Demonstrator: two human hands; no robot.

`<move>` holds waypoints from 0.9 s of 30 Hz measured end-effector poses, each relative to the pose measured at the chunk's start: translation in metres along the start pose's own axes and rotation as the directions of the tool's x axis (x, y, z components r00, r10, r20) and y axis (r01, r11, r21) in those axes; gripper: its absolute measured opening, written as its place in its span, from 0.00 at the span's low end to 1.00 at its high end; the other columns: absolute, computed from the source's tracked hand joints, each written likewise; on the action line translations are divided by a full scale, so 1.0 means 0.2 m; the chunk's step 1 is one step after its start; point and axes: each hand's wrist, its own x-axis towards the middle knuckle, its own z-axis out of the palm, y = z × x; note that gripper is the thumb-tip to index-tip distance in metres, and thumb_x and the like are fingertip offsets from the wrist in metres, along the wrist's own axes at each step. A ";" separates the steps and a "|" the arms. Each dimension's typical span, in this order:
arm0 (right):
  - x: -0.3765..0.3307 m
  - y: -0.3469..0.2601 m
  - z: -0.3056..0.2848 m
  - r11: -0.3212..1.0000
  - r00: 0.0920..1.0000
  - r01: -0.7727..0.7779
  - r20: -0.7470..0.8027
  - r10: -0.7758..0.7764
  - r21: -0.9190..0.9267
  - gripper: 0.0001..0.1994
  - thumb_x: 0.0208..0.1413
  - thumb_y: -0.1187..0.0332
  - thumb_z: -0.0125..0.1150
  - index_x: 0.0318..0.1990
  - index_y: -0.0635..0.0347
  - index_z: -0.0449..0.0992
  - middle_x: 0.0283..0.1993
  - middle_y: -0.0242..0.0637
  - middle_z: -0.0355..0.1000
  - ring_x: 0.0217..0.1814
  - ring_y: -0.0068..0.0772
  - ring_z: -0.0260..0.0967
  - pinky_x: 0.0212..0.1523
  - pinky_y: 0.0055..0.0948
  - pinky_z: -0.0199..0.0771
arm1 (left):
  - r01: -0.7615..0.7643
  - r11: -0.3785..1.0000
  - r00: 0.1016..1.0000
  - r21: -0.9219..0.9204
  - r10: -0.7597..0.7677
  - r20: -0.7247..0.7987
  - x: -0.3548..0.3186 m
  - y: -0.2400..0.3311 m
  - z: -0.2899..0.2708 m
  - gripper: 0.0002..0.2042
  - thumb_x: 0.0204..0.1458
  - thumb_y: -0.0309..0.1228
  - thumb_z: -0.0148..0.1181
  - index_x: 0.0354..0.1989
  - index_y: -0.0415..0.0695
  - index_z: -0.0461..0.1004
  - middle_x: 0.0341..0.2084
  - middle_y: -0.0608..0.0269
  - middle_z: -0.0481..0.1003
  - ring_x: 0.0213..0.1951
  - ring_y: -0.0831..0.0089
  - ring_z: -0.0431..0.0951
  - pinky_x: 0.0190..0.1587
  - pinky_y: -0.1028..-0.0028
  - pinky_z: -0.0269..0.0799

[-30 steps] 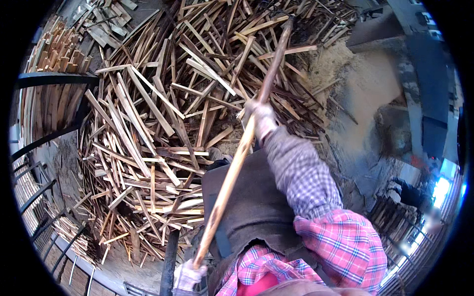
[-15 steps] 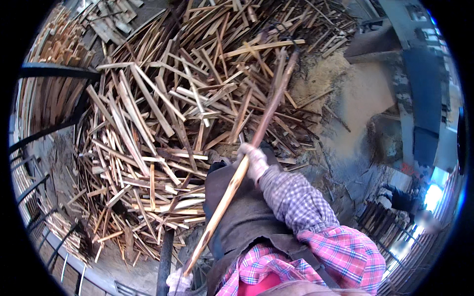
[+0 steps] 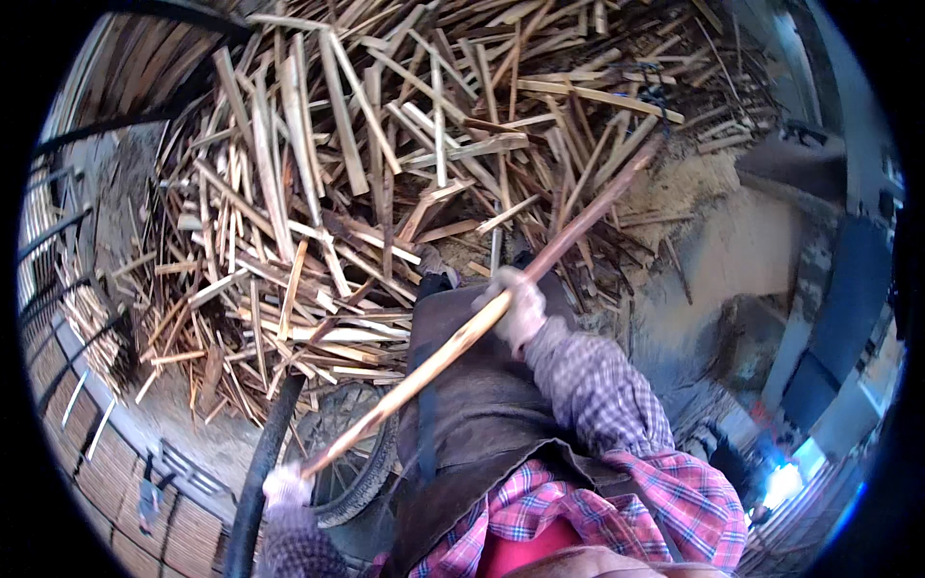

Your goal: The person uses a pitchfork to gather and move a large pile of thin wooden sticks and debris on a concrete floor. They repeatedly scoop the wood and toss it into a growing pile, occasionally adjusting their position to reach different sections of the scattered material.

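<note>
A long wooden pole [image 3: 564, 241] runs from the lower left up toward the upper right, its far end reaching the edge of a big heap of split wooden slats [image 3: 318, 212]. My right hand [image 3: 515, 306], in a light work glove, grips the pole near its middle. My left hand [image 3: 284, 484], also gloved, holds the pole's near end low in the view. A dark apron [image 3: 472, 414] and a plaid shirt sleeve [image 3: 597, 395] show below the pole.
A wheel with a rubber tyre [image 3: 361, 462] and a black tube [image 3: 265, 472] sit beside my left hand. Sawdust-covered ground [image 3: 713, 241] lies to the right of the heap. Metal rails [image 3: 58, 241] curve along the left. Stacked wood [image 3: 106, 482] lies at the lower left.
The pole's far end has swung right and lower, from over the heap to its right edge. My right hand has drawn back toward my body; the view has tilted.
</note>
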 end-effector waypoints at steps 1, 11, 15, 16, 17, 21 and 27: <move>0.09 -0.10 0.03 0.965 0.960 -0.162 -0.194 0.203 0.209 0.09 0.43 0.65 0.53 0.22 0.61 0.65 0.19 0.39 0.63 0.20 0.39 0.64 0.26 0.36 0.71 | -0.005 0.997 1.000 -0.077 0.003 -0.025 0.10 0.11 -0.08 0.17 0.42 0.50 0.58 0.32 0.50 0.74 0.25 0.59 0.76 0.31 0.60 0.77 0.34 0.64 0.73; -0.05 -0.42 0.05 0.965 0.915 0.253 -0.340 -0.218 0.063 0.08 0.51 0.63 0.57 0.31 0.56 0.67 0.23 0.27 0.63 0.21 0.23 0.64 0.29 0.33 0.76 | -0.193 0.931 0.980 -0.311 0.201 -0.006 0.60 0.37 0.00 0.15 0.42 0.47 0.58 0.37 0.56 0.75 0.30 0.60 0.77 0.35 0.60 0.77 0.38 0.66 0.72; -0.38 -0.32 0.41 0.942 0.934 0.327 -0.174 -0.312 0.069 0.07 0.54 0.63 0.54 0.35 0.55 0.67 0.29 0.26 0.65 0.30 0.21 0.66 0.37 0.33 0.75 | -0.126 0.933 0.991 -0.336 0.104 -0.083 0.58 0.09 -0.07 0.11 0.41 0.39 0.57 0.36 0.56 0.76 0.33 0.63 0.77 0.39 0.62 0.77 0.42 0.67 0.73; -0.45 -0.28 0.49 0.953 0.954 0.286 -0.117 -0.275 0.096 0.08 0.54 0.62 0.54 0.36 0.55 0.67 0.29 0.27 0.65 0.30 0.22 0.66 0.38 0.34 0.74 | -0.114 0.919 0.988 -0.377 0.067 -0.136 0.56 -0.03 -0.03 0.11 0.41 0.38 0.57 0.35 0.56 0.76 0.32 0.62 0.77 0.38 0.61 0.77 0.42 0.67 0.72; -0.49 -0.23 0.57 0.963 0.971 0.240 -0.051 -0.236 0.123 0.08 0.54 0.62 0.55 0.36 0.54 0.68 0.30 0.27 0.66 0.31 0.24 0.66 0.39 0.35 0.74 | -0.098 0.903 0.982 -0.419 0.020 -0.189 0.51 -0.15 0.00 0.11 0.40 0.37 0.57 0.34 0.55 0.77 0.32 0.61 0.76 0.37 0.61 0.77 0.42 0.68 0.72; -0.50 0.08 0.76 0.974 0.991 -0.071 0.129 0.043 0.216 0.10 0.53 0.62 0.56 0.35 0.58 0.69 0.31 0.33 0.67 0.34 0.30 0.66 0.42 0.39 0.71 | 0.124 0.916 0.843 -0.381 -0.300 -0.447 0.13 -0.70 0.06 0.13 0.39 0.37 0.59 0.37 0.55 0.76 0.28 0.58 0.76 0.33 0.58 0.76 0.40 0.65 0.72; -0.39 0.33 0.83 0.978 0.961 -0.207 0.186 0.205 -0.012 0.13 0.54 0.60 0.50 0.31 0.62 0.72 0.28 0.35 0.67 0.33 0.29 0.64 0.37 0.29 0.68 | 0.323 0.939 0.857 -0.122 -0.345 -0.383 -0.27 -1.07 0.09 0.08 0.39 0.37 0.59 0.28 0.51 0.72 0.26 0.59 0.74 0.31 0.62 0.75 0.34 0.63 0.69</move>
